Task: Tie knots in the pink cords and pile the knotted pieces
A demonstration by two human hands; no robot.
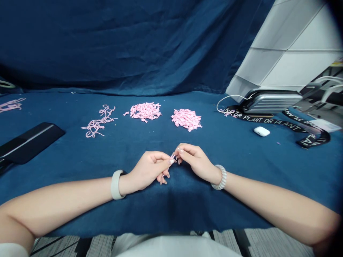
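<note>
Over the worktop [107, 155], a pink strand [172, 157] is pinched between thumb and forefinger of the left hand [148, 168]; its upper end is met by the narrowly curled fingers of the right hand [197, 161], though whether it is gripped there cannot be told; one pink pile [187, 119] is seen beyond the right hand, a second pile [147, 111] beyond the left; loose strings [95, 127] are spread beyond and leftward of the left hand; a white case [262, 131] is placed rightward of the right.
</note>
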